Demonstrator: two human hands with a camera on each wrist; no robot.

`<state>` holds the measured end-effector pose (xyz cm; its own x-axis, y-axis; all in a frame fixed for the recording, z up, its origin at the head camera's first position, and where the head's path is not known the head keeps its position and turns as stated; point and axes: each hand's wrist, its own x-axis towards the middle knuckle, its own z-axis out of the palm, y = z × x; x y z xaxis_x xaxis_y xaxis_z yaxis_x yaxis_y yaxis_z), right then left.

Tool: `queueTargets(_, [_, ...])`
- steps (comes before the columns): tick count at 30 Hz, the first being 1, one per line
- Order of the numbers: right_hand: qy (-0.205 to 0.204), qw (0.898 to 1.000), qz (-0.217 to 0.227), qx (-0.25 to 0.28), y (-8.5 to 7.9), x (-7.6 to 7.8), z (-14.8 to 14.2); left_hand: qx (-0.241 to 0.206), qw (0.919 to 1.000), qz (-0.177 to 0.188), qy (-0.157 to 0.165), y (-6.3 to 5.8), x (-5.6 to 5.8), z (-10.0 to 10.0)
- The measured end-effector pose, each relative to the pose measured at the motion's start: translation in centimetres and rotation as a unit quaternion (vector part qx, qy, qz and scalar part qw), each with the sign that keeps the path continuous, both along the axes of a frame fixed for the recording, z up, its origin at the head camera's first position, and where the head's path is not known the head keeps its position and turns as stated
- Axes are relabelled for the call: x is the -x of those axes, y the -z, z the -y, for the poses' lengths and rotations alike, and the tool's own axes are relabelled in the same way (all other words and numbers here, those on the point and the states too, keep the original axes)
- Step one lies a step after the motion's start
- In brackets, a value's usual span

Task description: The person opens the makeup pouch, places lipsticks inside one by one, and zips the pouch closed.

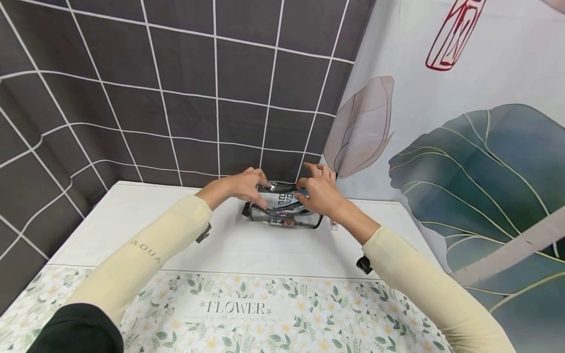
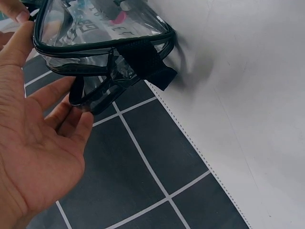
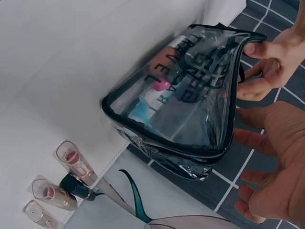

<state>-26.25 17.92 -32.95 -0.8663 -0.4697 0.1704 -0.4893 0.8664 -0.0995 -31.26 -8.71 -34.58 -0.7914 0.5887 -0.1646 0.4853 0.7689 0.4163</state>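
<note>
A clear toiletry bag (image 1: 287,223) with black piping stands at the back of the white tabletop, its top spread open in the head view. My left hand (image 1: 243,186) holds the bag's left end by the rim, thumb at the near edge and fingers (image 2: 59,112) round the far edge. A black strap tab (image 2: 150,67) sticks out at that end. Over the right end is my right hand (image 3: 281,162), thumb and forefinger at the rim and the other fingers loose. Through the printed wall show bottles or tubes, one with a pink part (image 3: 162,86).
Several lipsticks (image 3: 76,162) stand beside the bag's right end, some with clear caps. A floral mat (image 1: 238,323) covers the table's near part. Behind rises a dark gridded cloth (image 1: 185,113), with a leaf-printed cloth (image 1: 485,162) at right.
</note>
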Motion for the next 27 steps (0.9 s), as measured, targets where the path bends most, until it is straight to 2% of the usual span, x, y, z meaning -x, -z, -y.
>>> queueTargets(8, [0.010, 1.000, 0.008, 0.014, -0.6, 0.2, -0.8, -0.008, 1.0000, 0.002, -0.002, 0.1, -0.1, 0.2])
queueTargets(16, [0.020, 0.999, 0.007, 0.031, -1.5, 0.5, -2.2, -0.004, 0.9999, -0.011, 0.003, 0.2, -0.1, 0.3])
queueTargets(27, [0.047, 0.998, 0.014, 0.048, -1.9, 1.1, -4.3, -0.004, 1.0000, -0.002, 0.005, 0.0, 0.0, 0.1])
